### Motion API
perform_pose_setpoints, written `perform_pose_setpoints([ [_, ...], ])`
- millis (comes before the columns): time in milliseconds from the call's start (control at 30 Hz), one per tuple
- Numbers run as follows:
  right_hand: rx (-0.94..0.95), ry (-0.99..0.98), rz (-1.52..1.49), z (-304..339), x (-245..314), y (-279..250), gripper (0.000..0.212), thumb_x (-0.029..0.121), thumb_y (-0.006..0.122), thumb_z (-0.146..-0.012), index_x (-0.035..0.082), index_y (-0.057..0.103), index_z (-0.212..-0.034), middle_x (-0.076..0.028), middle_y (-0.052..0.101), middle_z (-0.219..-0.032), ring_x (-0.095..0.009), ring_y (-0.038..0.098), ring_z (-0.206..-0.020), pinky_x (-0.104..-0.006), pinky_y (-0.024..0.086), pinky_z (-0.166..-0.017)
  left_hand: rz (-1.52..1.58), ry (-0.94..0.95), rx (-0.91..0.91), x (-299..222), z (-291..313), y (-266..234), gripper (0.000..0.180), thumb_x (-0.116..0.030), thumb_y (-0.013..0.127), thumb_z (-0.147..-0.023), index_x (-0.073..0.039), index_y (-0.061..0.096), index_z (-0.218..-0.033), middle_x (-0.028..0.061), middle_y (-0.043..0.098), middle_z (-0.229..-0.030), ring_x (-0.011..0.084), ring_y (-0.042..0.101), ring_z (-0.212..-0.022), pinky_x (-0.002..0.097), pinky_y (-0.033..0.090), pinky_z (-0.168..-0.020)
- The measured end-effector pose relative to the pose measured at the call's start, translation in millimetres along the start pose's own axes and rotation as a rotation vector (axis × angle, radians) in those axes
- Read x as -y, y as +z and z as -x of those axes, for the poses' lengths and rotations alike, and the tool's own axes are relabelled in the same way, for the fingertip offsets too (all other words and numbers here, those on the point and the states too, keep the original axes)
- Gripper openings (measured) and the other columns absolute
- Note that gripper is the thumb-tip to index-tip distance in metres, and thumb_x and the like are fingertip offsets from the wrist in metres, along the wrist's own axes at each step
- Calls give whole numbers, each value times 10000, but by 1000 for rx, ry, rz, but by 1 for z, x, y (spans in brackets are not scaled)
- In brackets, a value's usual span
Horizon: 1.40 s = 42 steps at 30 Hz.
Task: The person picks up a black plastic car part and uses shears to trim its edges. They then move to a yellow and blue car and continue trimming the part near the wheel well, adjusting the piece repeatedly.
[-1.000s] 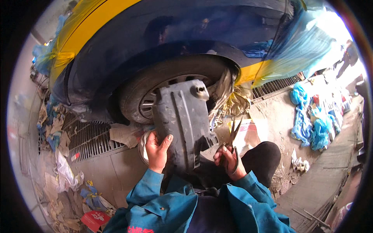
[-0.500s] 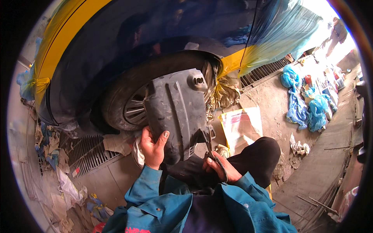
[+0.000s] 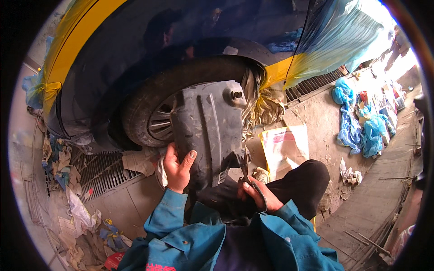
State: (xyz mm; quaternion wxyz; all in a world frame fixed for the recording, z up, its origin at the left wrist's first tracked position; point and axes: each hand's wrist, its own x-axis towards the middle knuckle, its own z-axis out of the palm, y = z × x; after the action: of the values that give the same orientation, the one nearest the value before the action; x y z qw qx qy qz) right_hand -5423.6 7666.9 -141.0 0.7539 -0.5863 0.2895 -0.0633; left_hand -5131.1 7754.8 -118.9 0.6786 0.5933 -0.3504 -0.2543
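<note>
The big gray plastic piece (image 3: pixel 209 126) is in front of the car's (image 3: pixel 199 27) wheel (image 3: pixel 159 125). The left hand (image 3: pixel 177 170) pinches its lower left edge, thumb on top. The right hand (image 3: pixel 263 197) is curled round the scissors (image 3: pixel 245 170), blades at the piece's lower right corner. Red printing marks the blue-green jacket (image 3: pixel 190 244) and a pale sheet (image 3: pixel 289 149).

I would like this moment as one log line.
left hand: grips dark grey plastic panel | right hand: holds scissors near panel's lower right corner | beyond panel: car wheel
</note>
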Motion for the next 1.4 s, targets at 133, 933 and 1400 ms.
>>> perform_pose_setpoints([
  [133, -44, 2, 41, 2, 1, 5, 444, 473, 505, -1158, 77, 568, -966, -17, 609, -751, -129, 587, -703, -302, 479, -692, 21, -10, 9, -1, -5, -2, 480, -249, 807, -1024, 26, 603, -1360, 94, 729, -1278, 169, 667, -1151, 327, 491, -1073],
  [933, -109, 82, 53, -21, -3, 24, 474, 474, 503, -1163, 52, 604, -972, -62, 671, -803, -153, 649, -737, -319, 522, -733, -23, -67, 149, -3, -11, -18, 558, -341, 758, -1053, 30, 563, -1421, 115, 705, -1310, 186, 637, -1195, 345, 474, -1100],
  [1400, -256, 26, 95, -17, -4, 29, 405, 371, 625, -1126, 61, 585, -868, -4, 586, -642, -97, 549, -564, -288, 432, -533, 92, -143, 116, 7, -13, -12, 542, -347, 702, -1096, 28, 557, -1460, 97, 679, -1361, 169, 615, -1221, 326, 463, -1105],
])
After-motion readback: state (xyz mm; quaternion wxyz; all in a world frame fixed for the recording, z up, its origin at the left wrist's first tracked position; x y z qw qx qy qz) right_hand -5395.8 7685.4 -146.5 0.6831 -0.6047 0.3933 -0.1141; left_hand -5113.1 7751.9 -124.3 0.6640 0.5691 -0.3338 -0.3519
